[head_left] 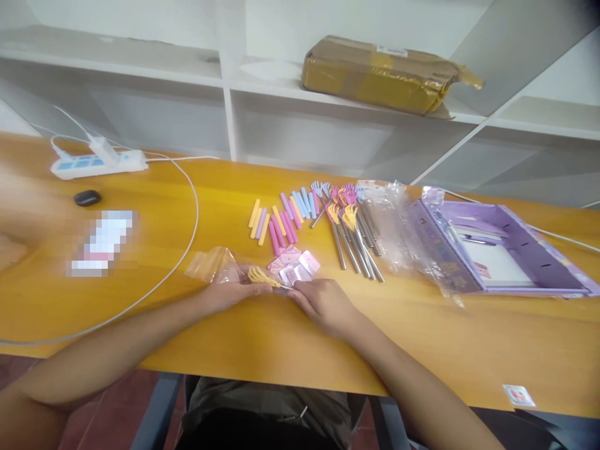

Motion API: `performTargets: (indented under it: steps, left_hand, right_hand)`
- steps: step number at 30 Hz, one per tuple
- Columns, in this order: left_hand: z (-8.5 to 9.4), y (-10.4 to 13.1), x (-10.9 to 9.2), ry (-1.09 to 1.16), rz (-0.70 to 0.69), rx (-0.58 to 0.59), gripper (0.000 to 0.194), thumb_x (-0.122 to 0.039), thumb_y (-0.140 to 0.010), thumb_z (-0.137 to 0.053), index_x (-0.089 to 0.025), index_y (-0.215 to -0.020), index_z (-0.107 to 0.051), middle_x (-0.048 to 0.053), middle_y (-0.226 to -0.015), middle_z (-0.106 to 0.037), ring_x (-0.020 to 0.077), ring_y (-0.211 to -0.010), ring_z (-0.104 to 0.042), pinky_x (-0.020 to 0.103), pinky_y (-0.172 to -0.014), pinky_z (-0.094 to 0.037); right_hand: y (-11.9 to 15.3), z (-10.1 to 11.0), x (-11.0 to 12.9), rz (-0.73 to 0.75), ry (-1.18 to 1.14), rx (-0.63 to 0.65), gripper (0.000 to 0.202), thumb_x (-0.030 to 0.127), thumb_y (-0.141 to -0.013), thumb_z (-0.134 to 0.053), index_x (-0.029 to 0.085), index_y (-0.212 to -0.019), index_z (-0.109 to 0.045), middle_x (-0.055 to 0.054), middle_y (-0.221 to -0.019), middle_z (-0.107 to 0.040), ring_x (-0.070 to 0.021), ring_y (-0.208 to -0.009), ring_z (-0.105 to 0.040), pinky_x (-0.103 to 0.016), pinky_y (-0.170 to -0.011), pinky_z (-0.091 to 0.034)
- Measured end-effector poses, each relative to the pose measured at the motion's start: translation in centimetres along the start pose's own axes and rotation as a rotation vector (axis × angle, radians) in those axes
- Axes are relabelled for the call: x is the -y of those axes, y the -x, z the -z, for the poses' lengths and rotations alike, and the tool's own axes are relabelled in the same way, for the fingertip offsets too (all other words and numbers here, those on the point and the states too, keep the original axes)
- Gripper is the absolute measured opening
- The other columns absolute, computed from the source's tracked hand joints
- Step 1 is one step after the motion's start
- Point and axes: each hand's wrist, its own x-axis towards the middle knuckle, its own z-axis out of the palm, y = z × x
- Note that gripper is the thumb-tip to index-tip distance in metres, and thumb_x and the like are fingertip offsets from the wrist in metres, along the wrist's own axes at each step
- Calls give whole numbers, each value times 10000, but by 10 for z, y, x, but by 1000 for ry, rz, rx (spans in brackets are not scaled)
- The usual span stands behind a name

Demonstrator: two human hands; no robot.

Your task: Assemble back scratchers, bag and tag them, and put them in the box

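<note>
Fingers of the left hand [234, 292] and right hand [323, 304] are gripping a yellow claw [260, 277] with a thin, shiny stick [285, 287]. Flat pink cards [309, 262] are lying close by.

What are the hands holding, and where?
A yellow-clawed stick: left hand near its claw, right hand on its metal rod. Left may also touch the clear bag.
</note>
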Motion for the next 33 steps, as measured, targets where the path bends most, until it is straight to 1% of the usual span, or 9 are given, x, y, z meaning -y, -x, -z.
performTargets:
  steps: [3,7,10,17,21,25,27,30,33]
  left_hand:
    - [1,1,0,21,-38,-49,419,-582,-851,-910,-201,-1024,-891,112,-1110,-872,329,-1106,-807,452,-1080,-612]
    - [4,-3,-1,194,-215,-372,449,-622,-858,-917,-183,-937,-865,115,-1026,-865,304,-1005,-810,448,-998,-646]
    - [6,-6,-5,316,-298,-488,509,-661,-822,-939,-173,-937,-858,134,-1029,-855,329,-1084,-805,462,-994,-657]
    - [3,-4,0,334,-228,-375,530,-692,-894,-866,-166,-952,-864,149,-1036,-865,341,-1098,-815,511,-1075,-637]
    - [0,2,2,142,-149,-213,566,-752,-911,-804,-194,-963,-886,136,-1067,-872,350,-1131,-810,534,-1189,-567]
    - [-6,6,-4,-15,-154,-25,484,-700,-980,-743,-249,-1056,-905,111,-1175,-866,340,-1211,-786,500,-1235,-528]
    - [-7,6,-5,-28,-181,19,483,-683,-1006,-715,-247,-1094,-903,114,-1197,-861,334,-1226,-781,474,-1233,-529]
    - [-5,4,-1,27,-214,-91,465,-649,-1020,-725,-217,-1063,-890,118,-1157,-865,319,-1181,-795,453,-1202,-552]
    - [0,-1,6,168,-226,-224,432,-610,-1013,-766,-190,-1046,-864,126,-1153,-862,312,-1160,-799,462,-1174,-573]
  right_hand:
    - [0,2,4,-27,-52,-17,610,571,-1217,-229,204,-963,-646,-53,-786,-706,-174,-675,-578,-299,-663,-296]
    - [-2,11,0,-161,-113,-16,527,576,-1204,-302,222,-955,-602,-41,-806,-688,-186,-708,-600,-290,-670,-319]
    - [-3,13,-5,-212,-187,-22,525,564,-1204,-299,227,-920,-586,-40,-815,-683,-189,-713,-603,-290,-678,-342]
    - [-5,5,-1,-144,-331,-24,552,587,-1201,-294,222,-968,-637,-53,-854,-711,-195,-755,-620,-287,-708,-419]
    - [-3,1,6,-92,-364,-26,556,592,-1203,-295,215,-1106,-692,-61,-906,-741,-200,-808,-656,-287,-740,-451]
    - [-2,-4,11,-49,-331,-28,585,616,-1199,-271,210,-998,-640,-58,-866,-717,-185,-731,-619,-292,-687,-409]
    - [-1,-3,13,-48,-339,-36,549,605,-1199,-304,216,-989,-627,-46,-848,-707,-179,-717,-611,-288,-673,-402]
    - [0,1,14,-79,-404,-58,438,542,-1199,-390,222,-1101,-672,-32,-873,-717,-176,-748,-640,-284,-697,-440]
    - [0,6,11,-47,-470,-71,355,449,-1202,-417,227,-1225,-693,-53,-1012,-766,-184,-866,-697,-299,-799,-509]
